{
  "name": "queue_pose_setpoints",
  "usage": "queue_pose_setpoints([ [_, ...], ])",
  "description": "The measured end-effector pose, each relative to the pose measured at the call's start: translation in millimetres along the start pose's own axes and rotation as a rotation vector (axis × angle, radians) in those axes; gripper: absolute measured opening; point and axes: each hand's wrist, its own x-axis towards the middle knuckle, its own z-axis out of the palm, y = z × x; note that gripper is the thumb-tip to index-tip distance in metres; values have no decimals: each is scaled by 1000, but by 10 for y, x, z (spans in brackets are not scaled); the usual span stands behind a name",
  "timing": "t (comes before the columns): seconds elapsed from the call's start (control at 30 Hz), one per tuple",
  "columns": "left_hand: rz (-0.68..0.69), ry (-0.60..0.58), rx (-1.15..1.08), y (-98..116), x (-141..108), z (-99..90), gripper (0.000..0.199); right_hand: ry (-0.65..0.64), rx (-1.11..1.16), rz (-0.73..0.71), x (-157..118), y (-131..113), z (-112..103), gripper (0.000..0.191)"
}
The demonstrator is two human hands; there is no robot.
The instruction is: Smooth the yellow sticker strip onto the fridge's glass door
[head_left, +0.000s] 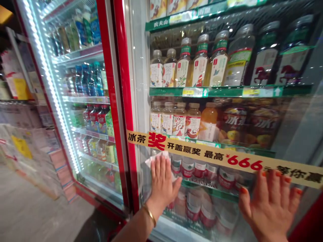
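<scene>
My left hand [161,183] lies flat against the glass door [141,101] of a drinks fridge, fingers stretched out and close together. Under it is a thin white sheet, a tissue or cloth [150,160], pressed to the glass; most of it is hidden by the fingers. A gold bangle [149,215] circles my left wrist. At the lower right, my right hand [272,201] is spread open with its palm toward the glass, and no object shows in it. Its fingertips overlap the lower edge of a yellow printed strip [194,149] that runs across the door.
Behind the glass stand rows of bottles [199,67] on shelves with green edges [227,91]. To the left is a second fridge with a red frame [111,67] and a bright light strip [47,80]. Stacked cartons [30,144] stand on the grey floor [20,208] farther left.
</scene>
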Motion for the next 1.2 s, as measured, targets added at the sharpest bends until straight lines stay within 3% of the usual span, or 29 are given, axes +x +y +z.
queue_pose_setpoints([
  [0.07,67,-4,30,-201,-198,-49,87,-12,-20,-14,1,17,-6,82],
  [0.17,-180,31,25,-525,-78,-133,88,-40,-39,-38,1,42,-9,84],
  [0.27,-390,44,17,-425,179,-107,89,-44,-42,-52,-8,60,-10,85],
  [0.33,-289,-2,-6,-160,117,-46,96,-42,-33,-49,-16,67,-11,85],
  [0.4,-20,-52,-27,61,-153,-9,104,-43,-28,-42,-24,69,-7,85],
  [0.47,194,-49,-31,82,-455,-32,102,-41,-37,-34,-29,66,2,84],
  [0.5,192,-31,-25,10,-547,-63,99,-41,-45,-33,-30,63,8,84],
  [0.57,21,7,-10,-218,-525,-132,92,-40,-61,-36,-28,58,18,85],
  [0.63,-193,28,9,-379,-278,-154,89,-33,-72,-43,-24,58,25,85],
  [0.73,-317,9,4,-214,43,-65,91,-22,-75,-46,-23,62,26,84],
  [0.8,-182,-50,-24,85,-28,12,100,-24,-70,-43,-24,62,27,83],
  [0.87,104,-96,-47,316,-294,40,107,-19,-69,-37,-23,54,31,84],
  [0.93,298,-85,-55,310,-539,0,103,-1,-65,-36,-17,41,37,84],
  [0.97,291,-71,-56,211,-578,-37,99,4,-63,-37,-13,34,41,84],
  [1.03,121,-28,-55,-84,-421,-115,94,-2,-59,-36,-2,23,45,85],
  [1.1,-113,17,-39,-317,-41,-153,91,-5,-61,-32,7,17,42,86],
  [1.13,-199,39,-28,-352,155,-151,90,1,-64,-31,11,16,38,86],
  [1.2,-268,27,-21,-220,400,-109,92,13,-64,-35,18,13,29,84],
])
